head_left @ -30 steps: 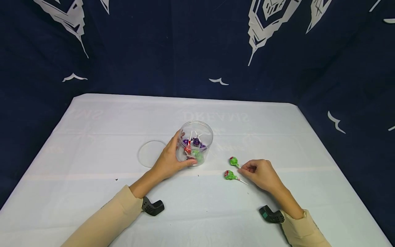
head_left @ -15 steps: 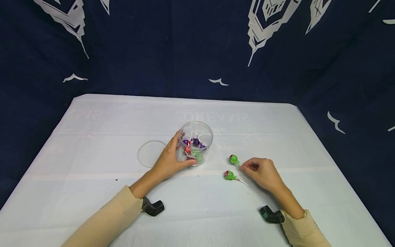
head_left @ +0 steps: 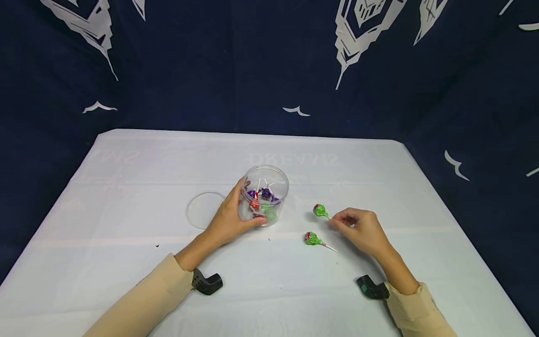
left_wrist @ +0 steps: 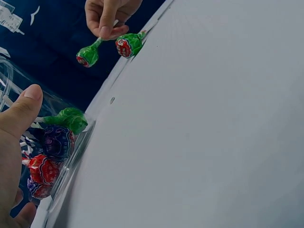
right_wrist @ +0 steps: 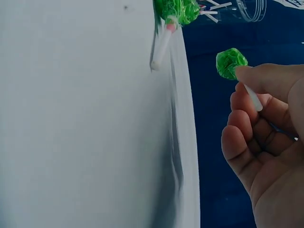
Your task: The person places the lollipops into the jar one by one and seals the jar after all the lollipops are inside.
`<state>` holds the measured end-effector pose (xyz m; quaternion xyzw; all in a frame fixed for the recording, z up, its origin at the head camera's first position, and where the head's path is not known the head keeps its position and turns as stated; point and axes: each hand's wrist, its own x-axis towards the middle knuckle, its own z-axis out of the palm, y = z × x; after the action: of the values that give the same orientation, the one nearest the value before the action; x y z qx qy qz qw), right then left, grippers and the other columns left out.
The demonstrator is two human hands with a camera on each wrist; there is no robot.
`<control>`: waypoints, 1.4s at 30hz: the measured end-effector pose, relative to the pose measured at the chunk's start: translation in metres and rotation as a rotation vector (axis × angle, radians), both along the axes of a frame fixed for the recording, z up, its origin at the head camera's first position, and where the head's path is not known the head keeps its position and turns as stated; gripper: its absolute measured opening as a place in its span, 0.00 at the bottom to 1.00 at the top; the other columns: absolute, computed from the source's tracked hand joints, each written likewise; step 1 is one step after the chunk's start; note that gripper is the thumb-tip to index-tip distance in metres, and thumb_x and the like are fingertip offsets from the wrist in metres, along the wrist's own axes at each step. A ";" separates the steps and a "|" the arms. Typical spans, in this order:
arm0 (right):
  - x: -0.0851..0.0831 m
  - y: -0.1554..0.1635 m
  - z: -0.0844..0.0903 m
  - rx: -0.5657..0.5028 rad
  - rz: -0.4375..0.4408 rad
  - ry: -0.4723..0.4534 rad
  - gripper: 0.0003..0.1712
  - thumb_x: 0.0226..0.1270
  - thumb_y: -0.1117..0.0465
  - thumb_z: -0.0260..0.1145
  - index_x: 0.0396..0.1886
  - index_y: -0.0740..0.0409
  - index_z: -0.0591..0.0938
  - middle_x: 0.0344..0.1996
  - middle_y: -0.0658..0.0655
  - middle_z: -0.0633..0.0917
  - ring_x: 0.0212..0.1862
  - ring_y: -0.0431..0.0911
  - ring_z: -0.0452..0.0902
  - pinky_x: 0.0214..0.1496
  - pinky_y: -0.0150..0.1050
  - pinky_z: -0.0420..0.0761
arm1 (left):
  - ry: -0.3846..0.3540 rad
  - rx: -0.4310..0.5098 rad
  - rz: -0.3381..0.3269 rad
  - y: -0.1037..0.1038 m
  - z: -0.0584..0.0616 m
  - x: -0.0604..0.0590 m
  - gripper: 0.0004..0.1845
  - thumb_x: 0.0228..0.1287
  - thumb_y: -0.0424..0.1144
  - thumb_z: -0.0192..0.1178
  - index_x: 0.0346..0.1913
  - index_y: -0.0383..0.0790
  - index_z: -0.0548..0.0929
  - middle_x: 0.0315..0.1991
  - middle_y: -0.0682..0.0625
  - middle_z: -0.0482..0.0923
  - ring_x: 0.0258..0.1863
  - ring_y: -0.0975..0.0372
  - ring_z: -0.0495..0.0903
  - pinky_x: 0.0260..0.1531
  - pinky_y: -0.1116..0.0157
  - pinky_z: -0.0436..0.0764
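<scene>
My left hand [head_left: 230, 216] grips the side of a clear plastic jar [head_left: 275, 175], which stands open-topped on the table. Inside it lie several wrapped lollipops in purple, red [left_wrist: 43, 169] and green [left_wrist: 71, 119], some sticks pointing up. Thumb and fingers of my right hand [head_left: 362, 230] pinch the stick of a green lollipop [head_left: 320, 210], its head facing the jar. That lollipop is raised off the table, its shadow beneath. A second green lollipop [head_left: 312, 238] lies on the cloth just nearer to me, stick toward the right.
A clear round lid [head_left: 191, 210] lies left of the jar, partly behind my left hand. White cloth covers the table [head_left: 252, 299]. A dark blue curtain [head_left: 189, 70] with white patterns hangs behind it. Each wrist bears a black camera [head_left: 207, 283].
My right hand has lifted the farther green lollipop off the table by its stick, moving slightly away from me. The left hand and the jar keep their place.
</scene>
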<state>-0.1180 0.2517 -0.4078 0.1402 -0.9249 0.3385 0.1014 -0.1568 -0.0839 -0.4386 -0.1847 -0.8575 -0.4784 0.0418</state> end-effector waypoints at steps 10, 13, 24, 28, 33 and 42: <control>0.000 0.001 0.003 -0.028 0.022 0.047 0.05 0.56 0.69 0.75 0.27 0.58 0.86 0.22 0.46 0.84 0.25 0.36 0.74 0.22 0.27 0.71 | 0.001 0.004 0.001 0.001 -0.001 -0.001 0.63 0.46 0.58 0.77 0.79 0.48 0.46 0.74 0.41 0.58 0.71 0.48 0.61 0.68 0.47 0.62; 0.000 0.002 0.003 -0.046 0.031 0.066 0.05 0.56 0.69 0.75 0.26 0.57 0.87 0.22 0.47 0.84 0.25 0.36 0.74 0.22 0.26 0.71 | -0.003 0.004 0.000 0.001 -0.001 0.000 0.64 0.46 0.57 0.77 0.79 0.48 0.46 0.74 0.41 0.58 0.71 0.48 0.61 0.68 0.47 0.62; -0.003 0.005 0.006 -0.090 0.051 0.099 0.07 0.56 0.73 0.74 0.26 0.58 0.86 0.22 0.47 0.84 0.26 0.36 0.76 0.24 0.28 0.73 | -0.002 0.015 -0.003 0.000 0.000 0.000 0.63 0.46 0.56 0.78 0.79 0.49 0.46 0.74 0.41 0.59 0.71 0.48 0.61 0.68 0.47 0.62; -0.004 0.005 0.007 -0.115 0.068 0.122 0.08 0.55 0.74 0.73 0.26 0.58 0.85 0.23 0.48 0.84 0.27 0.36 0.77 0.27 0.26 0.74 | -0.003 0.011 0.001 0.000 0.000 0.000 0.63 0.46 0.57 0.77 0.79 0.50 0.46 0.74 0.41 0.59 0.71 0.48 0.61 0.68 0.46 0.62; -0.005 0.005 0.009 -0.146 0.099 0.159 0.09 0.54 0.76 0.73 0.26 0.60 0.85 0.24 0.50 0.85 0.28 0.36 0.77 0.31 0.24 0.75 | -0.012 0.006 0.004 0.001 0.000 0.000 0.63 0.47 0.56 0.77 0.80 0.48 0.46 0.74 0.40 0.58 0.71 0.47 0.61 0.68 0.46 0.61; -0.007 -0.003 0.018 -0.170 0.105 0.202 0.10 0.52 0.80 0.72 0.26 0.64 0.84 0.24 0.55 0.85 0.29 0.35 0.75 0.35 0.22 0.75 | 0.000 0.008 -0.002 0.000 -0.001 -0.001 0.63 0.47 0.56 0.78 0.79 0.49 0.46 0.74 0.41 0.59 0.71 0.48 0.62 0.68 0.47 0.62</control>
<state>-0.1246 0.2484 -0.3894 0.2126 -0.8694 0.4047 0.1876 -0.1576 -0.0836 -0.4394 -0.1852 -0.8553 -0.4821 0.0422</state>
